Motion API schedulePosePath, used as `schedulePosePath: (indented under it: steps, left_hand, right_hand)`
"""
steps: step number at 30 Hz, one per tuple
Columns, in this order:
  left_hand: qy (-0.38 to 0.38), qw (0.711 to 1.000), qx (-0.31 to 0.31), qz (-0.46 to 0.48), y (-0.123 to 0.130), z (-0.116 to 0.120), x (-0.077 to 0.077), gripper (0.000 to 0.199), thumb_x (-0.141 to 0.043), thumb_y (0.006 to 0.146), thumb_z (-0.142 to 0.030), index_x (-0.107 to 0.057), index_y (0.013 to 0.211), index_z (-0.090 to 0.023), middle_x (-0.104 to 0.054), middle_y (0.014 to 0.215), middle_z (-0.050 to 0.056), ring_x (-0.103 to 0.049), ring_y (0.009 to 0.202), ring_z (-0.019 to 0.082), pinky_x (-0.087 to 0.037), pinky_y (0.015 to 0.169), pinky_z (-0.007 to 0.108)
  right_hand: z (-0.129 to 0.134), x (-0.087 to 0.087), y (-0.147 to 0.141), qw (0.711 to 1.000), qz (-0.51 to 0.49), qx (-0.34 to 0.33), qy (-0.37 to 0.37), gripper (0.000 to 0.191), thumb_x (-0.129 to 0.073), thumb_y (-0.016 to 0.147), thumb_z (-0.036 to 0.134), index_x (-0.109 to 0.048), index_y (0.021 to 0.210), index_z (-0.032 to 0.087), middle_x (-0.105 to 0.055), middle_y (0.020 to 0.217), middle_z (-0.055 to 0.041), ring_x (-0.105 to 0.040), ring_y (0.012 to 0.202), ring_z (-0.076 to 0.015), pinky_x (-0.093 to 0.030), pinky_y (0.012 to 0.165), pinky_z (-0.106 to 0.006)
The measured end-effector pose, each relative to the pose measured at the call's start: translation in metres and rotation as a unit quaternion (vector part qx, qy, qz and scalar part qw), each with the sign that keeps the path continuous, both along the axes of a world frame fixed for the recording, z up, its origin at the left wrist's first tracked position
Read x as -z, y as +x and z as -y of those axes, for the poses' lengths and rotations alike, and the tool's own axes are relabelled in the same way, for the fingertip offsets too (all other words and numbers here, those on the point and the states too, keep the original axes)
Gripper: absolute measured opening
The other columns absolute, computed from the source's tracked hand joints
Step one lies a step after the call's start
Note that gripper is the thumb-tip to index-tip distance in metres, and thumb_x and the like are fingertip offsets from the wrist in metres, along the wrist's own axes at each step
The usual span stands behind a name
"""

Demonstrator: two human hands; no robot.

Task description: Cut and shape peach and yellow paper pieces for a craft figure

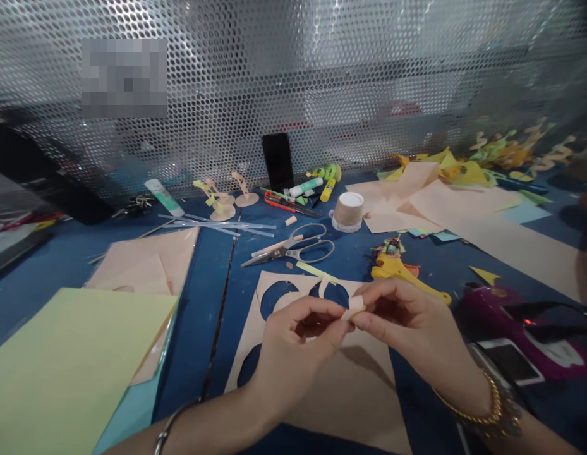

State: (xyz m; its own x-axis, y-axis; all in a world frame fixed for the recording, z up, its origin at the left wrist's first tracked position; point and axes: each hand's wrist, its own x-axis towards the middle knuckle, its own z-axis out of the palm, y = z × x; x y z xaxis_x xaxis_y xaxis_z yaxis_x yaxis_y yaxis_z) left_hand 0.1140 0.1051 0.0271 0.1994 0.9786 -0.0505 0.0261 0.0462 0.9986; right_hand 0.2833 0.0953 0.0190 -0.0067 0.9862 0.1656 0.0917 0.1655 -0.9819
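Left hand and right hand, both pinched closed, grip a small pale paper strip above a hole-cut peach sheet; scissors lie beyond.

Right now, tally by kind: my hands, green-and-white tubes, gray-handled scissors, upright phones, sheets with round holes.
Hands: 2, left hand and right hand
Green-and-white tubes: 2
Gray-handled scissors: 1
Upright phone: 1
Holed sheet: 1
Total: 7
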Motion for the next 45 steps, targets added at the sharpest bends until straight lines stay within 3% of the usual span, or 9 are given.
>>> schedulePosePath:
  steps: [5,10,19,26,32,40,45]
  left_hand:
    - [0.014,0.999,0.019,0.039,-0.001,0.002,0.003,0.007,-0.072,0.074,-0.015,-0.073,0.078,-0.021,-0.071,0.076,-0.001,-0.065,0.069,0.010,-0.052,0.065,0.017]
    - [-0.059,0.992,0.031,0.104,0.000,0.001,-0.004,0.006,-0.066,0.082,-0.019,-0.071,0.079,-0.018,-0.071,0.070,-0.002,-0.068,0.062,0.009,-0.054,0.063,0.017]
    - [-0.127,0.970,0.032,0.204,0.002,0.000,0.004,0.016,-0.074,0.077,-0.029,-0.065,0.084,-0.017,-0.069,0.065,-0.003,-0.067,0.058,0.010,-0.054,0.060,0.019]
    - [-0.071,0.989,0.028,0.129,0.001,0.000,0.005,0.014,-0.080,0.067,-0.016,-0.067,0.072,-0.018,-0.064,0.067,-0.005,-0.056,0.062,0.006,-0.045,0.058,0.015]
    - [-0.049,0.996,0.032,0.061,0.000,0.000,0.005,0.008,-0.074,0.072,-0.015,-0.071,0.077,-0.020,-0.067,0.074,-0.002,-0.060,0.066,0.010,-0.048,0.062,0.019]
    - [-0.084,0.995,0.049,0.021,-0.002,-0.001,-0.004,0.010,-0.069,0.079,-0.026,-0.069,0.085,-0.018,-0.061,0.056,-0.003,-0.057,0.050,0.009,-0.043,0.049,0.018]
    - [-0.079,0.994,0.070,0.026,-0.002,-0.002,-0.001,0.011,-0.070,0.078,-0.027,-0.067,0.081,-0.017,-0.061,0.063,-0.003,-0.058,0.051,0.008,-0.043,0.050,0.018]
  right_hand:
    - [0.001,0.001,-0.001,0.999,0.034,0.011,0.031,0.014,-0.076,0.073,0.021,-0.065,0.080,0.025,-0.068,0.075,0.0042,-0.067,0.067,-0.0084,-0.055,0.063,-0.012]
    - [0.003,0.000,0.000,0.996,0.048,-0.015,0.067,0.007,-0.067,0.083,0.021,-0.068,0.087,0.027,-0.068,0.084,0.0028,-0.066,0.078,-0.0093,-0.055,0.070,-0.014]
    - [0.003,0.000,0.000,0.993,0.066,-0.013,0.092,0.007,-0.068,0.082,0.018,-0.069,0.083,0.025,-0.070,0.085,0.0012,-0.066,0.082,-0.0116,-0.054,0.074,-0.017]
    - [0.002,-0.001,-0.001,0.996,0.036,0.001,0.077,0.010,-0.074,0.076,0.018,-0.068,0.081,0.026,-0.070,0.080,0.0013,-0.068,0.075,-0.0129,-0.057,0.066,-0.018]
    - [0.000,-0.001,0.002,0.999,-0.024,0.012,0.037,0.009,-0.073,0.077,0.018,-0.069,0.081,0.025,-0.071,0.079,0.0010,-0.068,0.068,-0.0121,-0.058,0.063,-0.018]
    - [-0.004,0.005,0.010,0.997,-0.028,0.044,0.055,0.013,-0.068,0.079,0.013,-0.069,0.084,0.025,-0.069,0.082,-0.0006,-0.066,0.077,-0.0142,-0.056,0.068,-0.021]
    - [-0.004,0.007,0.012,0.993,-0.060,0.074,0.073,0.012,-0.068,0.080,0.014,-0.068,0.081,0.026,-0.067,0.082,0.0003,-0.063,0.079,-0.0138,-0.053,0.070,-0.022]
